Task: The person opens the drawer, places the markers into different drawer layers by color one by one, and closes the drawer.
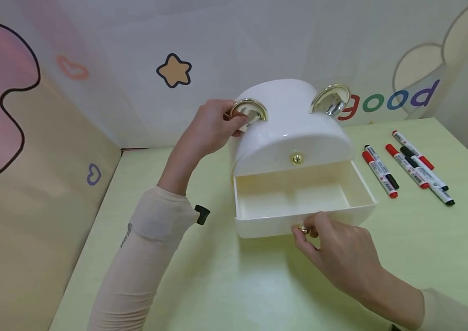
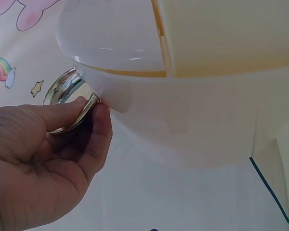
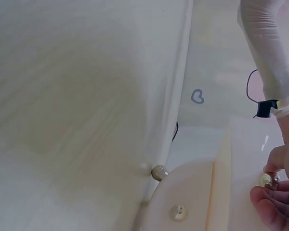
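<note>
Head view: a white box (image 1: 283,99) stands on the pale green table (image 1: 217,285) before a printed wall (image 1: 238,37), left of the markers (image 1: 376,172); the left hand (image 1: 213,126) pinches its gold disc (image 1: 253,106) and the right hand (image 1: 343,250) the knob (image 1: 303,229) of the extended drawer (image 1: 267,227), whose opening appears largely done, with closing not yet made and no marker inside. Left wrist view: the grip narrows on the disc's rim, a rainbow (image 2: 4,70) on the wall. Right wrist view: the pinch encloses the knob; a heart (image 3: 197,96) shows beyond.
</note>
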### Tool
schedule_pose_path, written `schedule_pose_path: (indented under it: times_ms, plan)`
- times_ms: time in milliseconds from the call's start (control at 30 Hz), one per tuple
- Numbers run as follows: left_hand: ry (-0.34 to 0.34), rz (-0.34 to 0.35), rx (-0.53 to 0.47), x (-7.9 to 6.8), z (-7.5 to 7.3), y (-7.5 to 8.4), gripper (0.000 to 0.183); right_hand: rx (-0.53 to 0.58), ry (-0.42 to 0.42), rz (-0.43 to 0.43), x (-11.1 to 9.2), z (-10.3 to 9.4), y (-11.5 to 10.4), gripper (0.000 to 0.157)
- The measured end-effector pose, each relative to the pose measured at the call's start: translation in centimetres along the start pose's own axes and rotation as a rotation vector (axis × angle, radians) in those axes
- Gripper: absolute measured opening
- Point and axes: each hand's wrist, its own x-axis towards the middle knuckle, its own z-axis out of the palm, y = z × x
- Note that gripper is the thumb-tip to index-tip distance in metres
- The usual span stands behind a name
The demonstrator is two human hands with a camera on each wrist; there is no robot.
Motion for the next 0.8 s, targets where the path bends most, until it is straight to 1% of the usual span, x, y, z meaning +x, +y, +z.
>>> schedule_pose_path:
  times_ms: [67,200,400,600,800]
  plan:
    - [-0.008,-0.002,-0.011,0.1,0.1,0.0,0.013,0.0,0.001,-0.002,-0.3,-0.2,-0.2,0.047]
    - [-0.013,-0.003,0.003,0.2,0.1,-0.1,0.013,0.005,0.018,-0.018,-0.4,-0.4,-0.5,0.047]
    - [-0.013,-0.007,0.021,0.1,-0.1,0.2,0.013,0.001,0.019,-0.037,-0.8,-0.9,-1.2,0.046]
    - [-0.015,-0.002,0.027,0.1,-0.3,0.2,0.013,-0.009,0.017,-0.03,-1.4,-1.4,-1.6,0.045]
    - [-0.016,-0.01,0.028,0.0,-0.2,0.1,0.013,-0.012,-0.029,-0.001,-1.9,-2.1,-2.3,0.052]
